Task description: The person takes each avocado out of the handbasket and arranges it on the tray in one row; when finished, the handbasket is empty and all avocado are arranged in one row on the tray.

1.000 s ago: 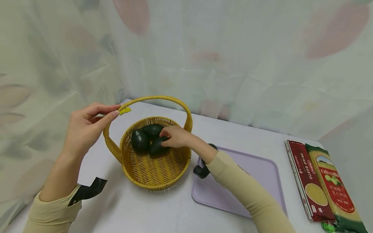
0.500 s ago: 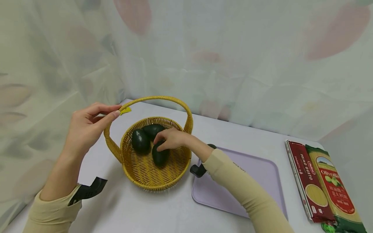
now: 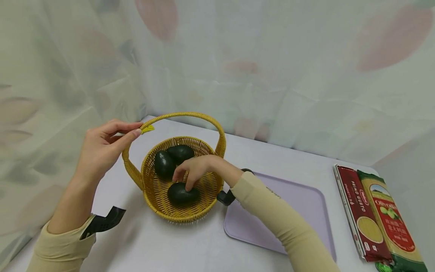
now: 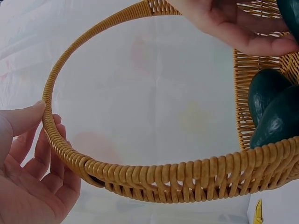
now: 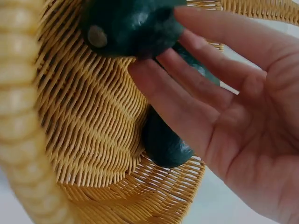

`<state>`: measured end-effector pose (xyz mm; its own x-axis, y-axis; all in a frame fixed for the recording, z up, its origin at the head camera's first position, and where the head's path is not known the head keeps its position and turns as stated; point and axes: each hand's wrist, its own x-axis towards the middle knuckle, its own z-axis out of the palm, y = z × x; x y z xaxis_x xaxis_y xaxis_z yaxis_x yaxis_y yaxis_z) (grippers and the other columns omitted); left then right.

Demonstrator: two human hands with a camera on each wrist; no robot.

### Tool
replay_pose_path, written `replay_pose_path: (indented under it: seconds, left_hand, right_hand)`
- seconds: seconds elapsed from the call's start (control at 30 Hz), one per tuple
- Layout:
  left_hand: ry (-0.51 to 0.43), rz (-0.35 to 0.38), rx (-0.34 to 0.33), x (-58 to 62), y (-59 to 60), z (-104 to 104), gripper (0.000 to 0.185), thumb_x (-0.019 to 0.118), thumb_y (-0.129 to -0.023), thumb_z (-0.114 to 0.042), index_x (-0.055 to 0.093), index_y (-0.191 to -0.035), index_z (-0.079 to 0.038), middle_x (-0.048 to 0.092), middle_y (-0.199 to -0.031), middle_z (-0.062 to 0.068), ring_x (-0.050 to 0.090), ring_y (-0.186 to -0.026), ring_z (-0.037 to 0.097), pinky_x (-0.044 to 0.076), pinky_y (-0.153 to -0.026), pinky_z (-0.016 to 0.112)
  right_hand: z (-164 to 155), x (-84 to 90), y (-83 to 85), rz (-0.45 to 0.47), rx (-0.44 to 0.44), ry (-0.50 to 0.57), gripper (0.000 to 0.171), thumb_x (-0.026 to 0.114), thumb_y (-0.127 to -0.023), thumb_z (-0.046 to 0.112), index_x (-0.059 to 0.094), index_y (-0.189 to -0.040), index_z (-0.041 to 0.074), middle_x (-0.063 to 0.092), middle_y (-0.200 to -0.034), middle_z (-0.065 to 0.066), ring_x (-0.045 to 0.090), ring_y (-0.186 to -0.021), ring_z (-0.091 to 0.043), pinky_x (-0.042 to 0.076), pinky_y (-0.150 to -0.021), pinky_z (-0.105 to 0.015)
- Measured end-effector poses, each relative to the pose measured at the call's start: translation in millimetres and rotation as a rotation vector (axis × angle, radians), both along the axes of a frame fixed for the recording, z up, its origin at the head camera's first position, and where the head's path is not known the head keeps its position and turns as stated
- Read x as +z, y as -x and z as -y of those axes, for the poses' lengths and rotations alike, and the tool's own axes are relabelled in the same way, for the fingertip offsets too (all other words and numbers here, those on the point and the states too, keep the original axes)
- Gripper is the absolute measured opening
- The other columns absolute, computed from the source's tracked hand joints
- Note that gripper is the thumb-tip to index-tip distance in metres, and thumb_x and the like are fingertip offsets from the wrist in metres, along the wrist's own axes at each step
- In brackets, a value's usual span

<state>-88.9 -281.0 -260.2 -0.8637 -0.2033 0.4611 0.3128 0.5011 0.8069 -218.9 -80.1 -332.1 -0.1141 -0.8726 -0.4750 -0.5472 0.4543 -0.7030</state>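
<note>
Your left hand pinches the basket handle near the counter's left edge. Your right hand, fingers relaxed, touches the nearest of three avocados inside.

Three avocados in basket, tray right of it, pasta packets far right

Access into wicker basket from above partly barred by arched handle, held at its left end by left hand. Open passage on near side under the arch. Two avocados crowding the far wall; purple tray flanking right.
</note>
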Motion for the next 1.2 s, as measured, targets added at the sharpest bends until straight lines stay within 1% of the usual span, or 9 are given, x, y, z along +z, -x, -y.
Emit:
replay_pose_path:
  seconds: [0.17, 0.27, 0.4, 0.53, 0.7, 0.77, 0.87, 1.0, 1.2]
  left_hand:
    - [-0.006, -0.009, -0.014, 0.4, 0.1, 0, 0.019, 0.071, -0.089, -0.005, 0.074, -0.107, -0.001, 0.072, -0.105, -0.005, 0.067, -0.087, 0.010, 0.051, -0.074, 0.013]
    - [-0.010, -0.010, -0.018, 0.9, 0.1, -1, 0.019, 0.070, -0.089, -0.005, 0.073, -0.107, 0.001, 0.072, -0.105, -0.006, 0.067, -0.087, 0.010, 0.051, -0.073, 0.013]
    - [-0.038, -0.018, -0.031, 1.8, 0.6, 0, 0.017, 0.070, -0.089, -0.002, 0.074, -0.106, -0.001, 0.072, -0.104, -0.003, 0.067, -0.087, 0.008, 0.051, -0.073, 0.013]
    - [-0.060, -0.025, -0.041, 2.3, 0.7, 1, 0.017, 0.069, -0.088, 0.002, 0.074, -0.105, 0.001, 0.073, -0.103, -0.003, 0.067, -0.087, 0.006, 0.051, -0.074, 0.013]
    - [-0.040, -0.013, -0.028, 1.9, 0.0, 2, 0.017, 0.068, -0.089, 0.000, 0.074, -0.106, 0.000, 0.072, -0.103, -0.004, 0.066, -0.086, 0.004, 0.051, -0.074, 0.013]
    - [-0.034, -0.009, -0.023, 1.7, -0.5, 2, 0.017, 0.069, -0.089, -0.002, 0.074, -0.106, 0.000, 0.072, -0.103, -0.005, 0.066, -0.087, 0.005, 0.051, -0.074, 0.013]
    - [-0.027, -0.005, -0.016, 1.7, -0.8, 2, 0.017, 0.070, -0.089, -0.003, 0.074, -0.105, 0.000, 0.072, -0.104, -0.006, 0.067, -0.087, 0.006, 0.051, -0.074, 0.013]
    - [-0.014, -0.002, -0.006, 1.9, -1.3, 2, 0.017, 0.071, -0.089, -0.005, 0.075, -0.106, -0.004, 0.073, -0.104, -0.003, 0.067, -0.087, 0.008, 0.051, -0.074, 0.013]
    - [-0.017, 0.007, -0.005, 2.1, -2.2, 1, 0.017, 0.071, -0.089, -0.005, 0.075, -0.106, -0.004, 0.073, -0.105, -0.002, 0.068, -0.086, 0.008, 0.051, -0.074, 0.013]
  right_hand:
    - [5, -2.0, -0.2, 0.041, 0.025, -0.059, 0.045, 0.073, -0.085, 0.005, 0.061, -0.128, 0.012, 0.056, -0.121, -0.002, 0.056, -0.104, -0.012, 0.054, -0.082, -0.030]
    - [6, -2.4, -0.2, 0.054, 0.035, -0.100, 0.045, 0.075, -0.084, 0.006, 0.061, -0.126, 0.014, 0.055, -0.122, -0.003, 0.055, -0.107, -0.012, 0.054, -0.081, -0.029]
    - [8, -2.9, 0.0, 0.072, 0.046, -0.147, 0.047, 0.077, -0.083, 0.007, 0.060, -0.126, 0.016, 0.053, -0.124, -0.005, 0.055, -0.107, -0.012, 0.055, -0.084, -0.034]
    - [11, -4.0, 0.7, 0.081, 0.057, -0.180, 0.049, 0.079, -0.081, 0.008, 0.060, -0.125, 0.017, 0.052, -0.123, -0.008, 0.055, -0.099, -0.011, 0.054, -0.086, -0.038]
    - [17, -6.6, -0.4, 0.102, 0.086, -0.205, 0.047, 0.082, -0.079, 0.011, 0.061, -0.120, 0.019, 0.052, -0.115, -0.010, 0.056, -0.090, -0.012, 0.054, -0.087, -0.042]
    - [19, -8.4, -1.5, 0.110, 0.098, -0.206, 0.046, 0.083, -0.079, 0.013, 0.061, -0.118, 0.021, 0.052, -0.114, -0.008, 0.056, -0.091, -0.013, 0.054, -0.087, -0.042]
    - [21, -11.3, -2.8, 0.124, 0.109, -0.207, 0.046, 0.084, -0.078, 0.016, 0.062, -0.117, 0.023, 0.052, -0.115, -0.004, 0.055, -0.098, -0.011, 0.055, -0.084, -0.041]
    - [22, -14.3, -3.8, 0.134, 0.120, -0.211, 0.046, 0.084, -0.077, 0.018, 0.062, -0.117, 0.027, 0.053, -0.118, 0.003, 0.053, -0.107, -0.009, 0.056, -0.082, -0.038]
    - [22, -17.1, -4.6, 0.158, 0.133, -0.225, 0.048, 0.084, -0.077, 0.018, 0.062, -0.119, 0.028, 0.052, -0.119, 0.005, 0.053, -0.109, -0.009, 0.055, -0.083, -0.040]
